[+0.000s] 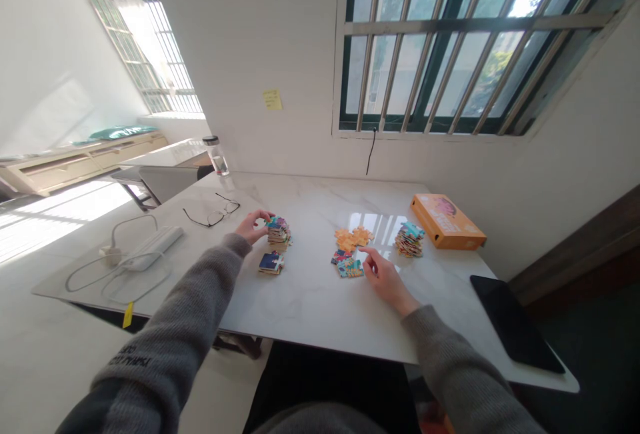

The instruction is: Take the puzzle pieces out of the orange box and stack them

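Observation:
My left hand (254, 226) is closed at the top of a tall stack of jigsaw puzzle pieces (279, 235), its fingertips pinching a teal puzzle piece (271, 220) there. In front of that stack lies a lower pile of dark blue puzzle pieces (271, 263). My right hand (384, 279) hovers at the right side of loose puzzle pieces, its fingers bent but apart, with nothing visible between them. Beside it are orange-backed pieces (353, 239) and picture-side-up pieces (351, 268). Farther right stands another stack of puzzle pieces (409, 241), teal on top.
An orange box (447, 222) sits at the right rear of the marble-look table (310, 307). A black tablet (515, 324) lies along the right edge. Eyeglasses (215, 216), a white power strip with cable (155, 247) and a clear bottle (217, 157) occupy the left.

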A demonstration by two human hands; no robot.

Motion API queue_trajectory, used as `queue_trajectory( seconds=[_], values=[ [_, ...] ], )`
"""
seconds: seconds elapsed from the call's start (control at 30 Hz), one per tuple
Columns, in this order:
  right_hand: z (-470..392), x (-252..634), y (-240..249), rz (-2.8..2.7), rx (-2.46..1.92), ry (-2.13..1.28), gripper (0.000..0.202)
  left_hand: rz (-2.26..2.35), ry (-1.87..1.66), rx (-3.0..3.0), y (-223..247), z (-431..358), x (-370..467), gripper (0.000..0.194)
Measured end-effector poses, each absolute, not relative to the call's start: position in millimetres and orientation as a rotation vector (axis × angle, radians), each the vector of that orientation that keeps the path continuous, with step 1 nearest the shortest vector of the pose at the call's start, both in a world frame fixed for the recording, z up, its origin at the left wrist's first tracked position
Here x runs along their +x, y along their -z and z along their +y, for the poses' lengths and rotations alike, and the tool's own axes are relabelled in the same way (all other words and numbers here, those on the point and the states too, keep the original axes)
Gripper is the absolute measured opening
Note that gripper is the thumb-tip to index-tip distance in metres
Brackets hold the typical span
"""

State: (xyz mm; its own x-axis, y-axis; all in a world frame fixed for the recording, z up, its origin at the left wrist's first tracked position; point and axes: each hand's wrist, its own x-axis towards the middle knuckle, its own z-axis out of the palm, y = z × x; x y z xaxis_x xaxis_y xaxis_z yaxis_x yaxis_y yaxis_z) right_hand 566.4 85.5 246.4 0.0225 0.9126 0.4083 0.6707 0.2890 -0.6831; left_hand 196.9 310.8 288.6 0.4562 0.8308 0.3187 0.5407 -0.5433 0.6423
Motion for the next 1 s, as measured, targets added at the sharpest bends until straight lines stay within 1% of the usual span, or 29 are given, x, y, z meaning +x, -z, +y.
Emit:
queue_trajectory(
  seconds=[0.13,0.3,0.37,0.47,0.57,0.63,0.77,0.87,1.0],
  values=[
    [90.3,570.8,-239.3,-1.695,-1.479,-0.284,0.035,1.146,-0.918,2.273,-292.9,305.7,198.1,0.02],
    [93.7,576.4,-232.5,-1.731,-1.5,-0.191,0.04,1.082,-1.269,2.21,-311.1,284.0,216.3,0.012],
    [91.7,575.8,-233.2,-1.797,-1.529,-0.211,0.043,0.962,-1.318,2.185,-318.9,267.0,233.7,0.011],
    [87.9,573.7,-235.5,-1.898,-1.577,-0.223,0.046,0.807,-1.166,2.204,-324.0,236.5,266.7,0.011],
    [86.3,573.2,-236.4,-1.949,-1.592,-0.223,0.042,0.701,-0.936,2.29,-316.4,209.9,299.2,0.014],
    [86.6,573.9,-236.2,-1.968,-1.587,-0.22,0.038,0.674,-0.854,2.341,-304.1,198.2,318.4,0.014],
    [87.9,574.4,-237.1,-1.977,-1.584,-0.207,0.032,0.576,-0.901,2.434,-271.6,187.9,351.4,0.015],
    [87.4,573.7,-239.6,-1.968,-1.563,-0.199,0.026,0.525,-0.923,2.471,-251.1,185.3,369.1,0.022],
    [86.9,573.3,-240.8,-1.94,-1.446,-0.253,0.023,0.575,-0.845,2.552,-234.8,183.2,379.7,0.028]
  ],
)
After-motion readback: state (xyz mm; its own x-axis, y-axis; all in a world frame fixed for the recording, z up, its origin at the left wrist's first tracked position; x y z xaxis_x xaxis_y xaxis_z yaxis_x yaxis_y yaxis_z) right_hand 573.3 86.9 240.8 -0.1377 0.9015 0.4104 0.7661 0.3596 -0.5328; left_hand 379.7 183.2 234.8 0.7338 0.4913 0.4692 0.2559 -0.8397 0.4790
